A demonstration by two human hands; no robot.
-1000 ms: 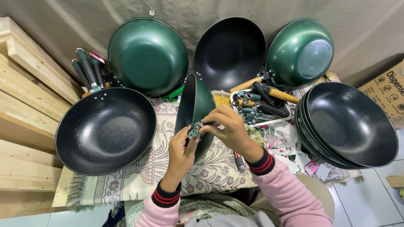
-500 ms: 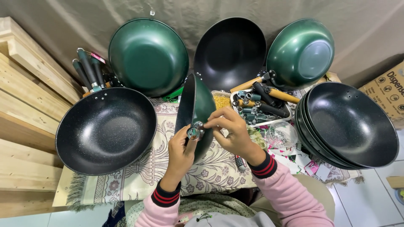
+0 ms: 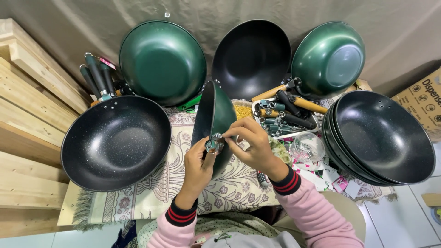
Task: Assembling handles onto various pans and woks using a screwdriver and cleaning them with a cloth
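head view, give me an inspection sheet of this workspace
surface: patterned cloth with a fringed edge covers the work table.
job's things: green wok held on edge; small metal fitting at its rim.
clutter: tray of handles; stack of black woks at right; black wok with handle at left; three woks lean on the backdrop; small plastic bag of parts.
grippers: left hand pinches the fitting; right hand has its fingertips on it.
cables: nothing seen.
surroundings: wooden planks at left, cardboard box at right, tiled floor.
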